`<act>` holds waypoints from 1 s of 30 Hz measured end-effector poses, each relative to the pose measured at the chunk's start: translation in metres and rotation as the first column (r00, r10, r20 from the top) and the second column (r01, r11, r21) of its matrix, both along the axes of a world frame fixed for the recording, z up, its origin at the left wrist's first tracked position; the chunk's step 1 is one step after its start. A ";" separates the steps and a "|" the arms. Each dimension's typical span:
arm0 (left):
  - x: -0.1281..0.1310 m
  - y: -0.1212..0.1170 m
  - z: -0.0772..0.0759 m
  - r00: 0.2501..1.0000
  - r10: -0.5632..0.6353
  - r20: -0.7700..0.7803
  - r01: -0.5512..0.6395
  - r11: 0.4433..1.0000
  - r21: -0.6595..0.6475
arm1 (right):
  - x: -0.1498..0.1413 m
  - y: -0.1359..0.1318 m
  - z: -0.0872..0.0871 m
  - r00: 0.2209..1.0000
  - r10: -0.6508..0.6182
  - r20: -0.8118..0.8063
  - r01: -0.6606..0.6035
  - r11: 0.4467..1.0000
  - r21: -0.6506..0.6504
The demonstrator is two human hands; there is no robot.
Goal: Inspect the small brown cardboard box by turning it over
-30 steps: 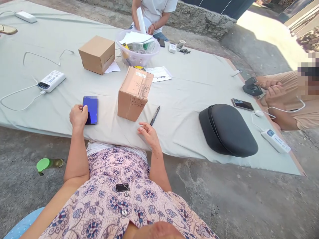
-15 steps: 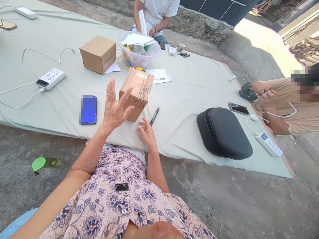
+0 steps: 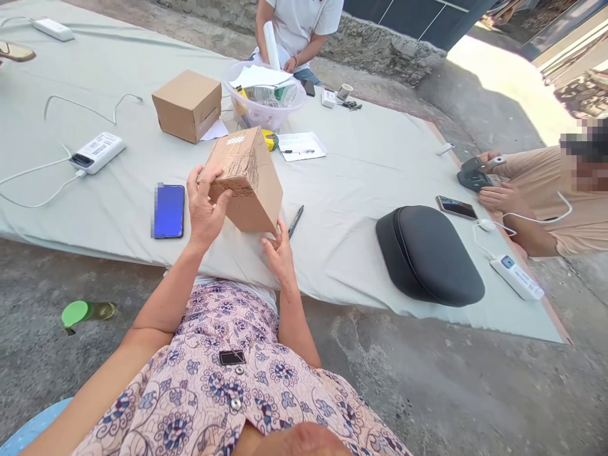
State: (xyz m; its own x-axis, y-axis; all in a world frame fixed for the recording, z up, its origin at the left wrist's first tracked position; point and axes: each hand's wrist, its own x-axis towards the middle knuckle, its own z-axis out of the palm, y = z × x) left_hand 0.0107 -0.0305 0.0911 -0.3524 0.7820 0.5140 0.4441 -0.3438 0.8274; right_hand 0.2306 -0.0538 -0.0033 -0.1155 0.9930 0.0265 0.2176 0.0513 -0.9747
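A cardboard box [image 3: 256, 183] with dark scribble-like marks and a white label on top is tilted above the cloth in front of me. My left hand [image 3: 207, 206] grips its upper left side, fingers over the edge and thumb on the near face. At the lower right corner, my right hand [image 3: 279, 252] supports the box with its fingertips. A black pen [image 3: 296, 221] lies just right of that hand. Left of the box rests a phone [image 3: 169, 211] with a blue screen.
A second cardboard box [image 3: 187, 104] and a plastic basin [image 3: 266, 114] of supplies stand farther back. Paper with a pen [image 3: 302, 147] lies beyond my box. To the right sits a black case [image 3: 430, 253]. Power banks with cables lie at both sides; two people sit around the table.
The box has turned and tipped toward the left. My left hand has come down from hovering to grip it, and my right hand has closed in on its lower corner.
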 end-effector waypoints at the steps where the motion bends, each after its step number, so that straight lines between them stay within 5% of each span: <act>1: -0.003 0.002 -0.006 0.998 0.009 0.055 -0.009 1.000 -0.011 | 0.000 0.001 0.003 0.999 -0.023 -0.028 0.024 0.999 0.027; 6: -0.011 0.012 -0.037 0.936 -0.017 0.353 0.076 0.985 -0.155 | -0.002 0.009 0.024 0.989 -0.139 -0.044 0.144 0.979 0.145; 12: -0.022 0.008 -0.052 0.978 0.041 0.207 0.060 0.885 -0.462 | -0.006 0.017 0.032 0.948 -0.305 0.096 0.268 0.921 0.283; 16: -0.022 0.007 -0.050 0.969 -0.038 0.242 0.129 0.920 -0.369 | -0.012 0.021 0.033 0.926 -0.361 0.114 0.308 0.894 0.326; 24: 0.022 0.017 -0.047 0.996 0.048 -0.079 -0.065 0.971 -0.229 | -0.040 0.036 0.040 0.824 -0.543 0.162 0.448 0.798 0.403; 30: 0.028 0.017 -0.048 0.989 0.096 -0.117 -0.124 0.955 -0.268 | -0.042 0.040 0.043 0.845 -0.506 0.172 0.448 0.846 0.288</act>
